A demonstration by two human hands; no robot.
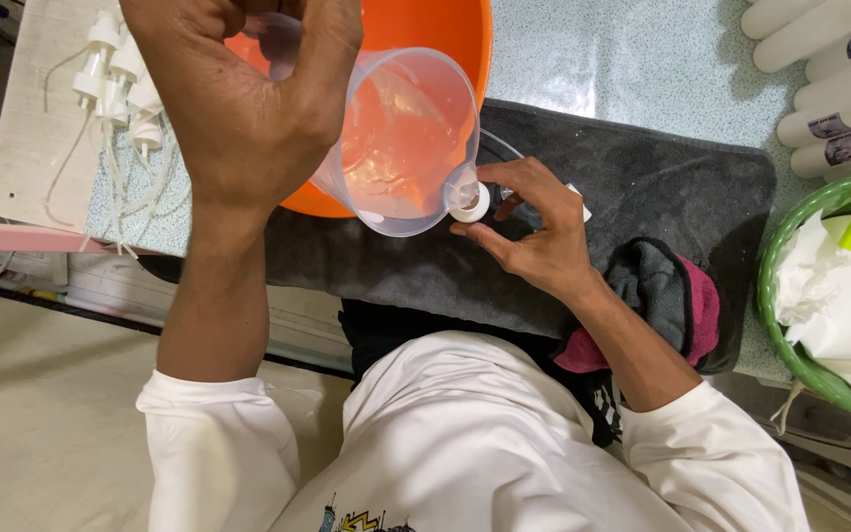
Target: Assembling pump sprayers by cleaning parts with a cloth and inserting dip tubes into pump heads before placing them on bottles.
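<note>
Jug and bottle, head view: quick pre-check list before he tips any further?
1. Left hand grips clear jug: ok.
2. Right hand steadies small white bottle: ok.
3. Jug spout sits over bottle mouth: ok.
4. Bottle fill level: cannot tell, hidden by fingers.
5. Dark towel lies under bottle to catch drips: ok.
6. Orange basin sits behind the jug, apart from the bottle: ok.
</note>
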